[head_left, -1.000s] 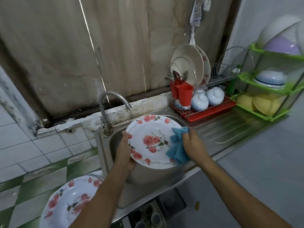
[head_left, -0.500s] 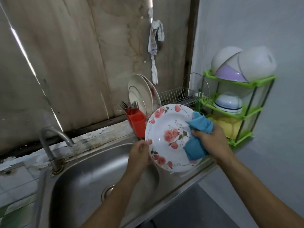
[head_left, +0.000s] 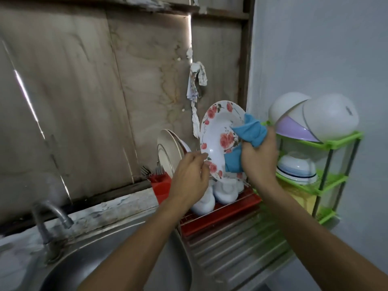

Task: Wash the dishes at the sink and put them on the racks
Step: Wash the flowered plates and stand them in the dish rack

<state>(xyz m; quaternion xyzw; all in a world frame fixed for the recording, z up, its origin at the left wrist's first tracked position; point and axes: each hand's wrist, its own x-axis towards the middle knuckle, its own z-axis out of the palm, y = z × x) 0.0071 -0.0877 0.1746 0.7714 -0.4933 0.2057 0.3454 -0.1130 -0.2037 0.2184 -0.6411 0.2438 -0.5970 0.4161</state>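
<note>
Plate (head_left: 218, 141), flowered, above rack (head_left: 220, 215): left hand (head_left: 190, 177) pinches rim, right hand (head_left: 259, 156) clamps cloth (head_left: 249, 131) against it; probably wet, could slip.

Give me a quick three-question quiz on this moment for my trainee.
1. What does the right hand grip against the floral plate? A) a sponge B) a blue cloth C) a fork
2. True or false: the left hand pinches the plate's lower rim.
3. Fill in: the upturned white bowls sit on the top tier of the ___ shelf.
Key: 1 B; 2 true; 3 green.
</note>
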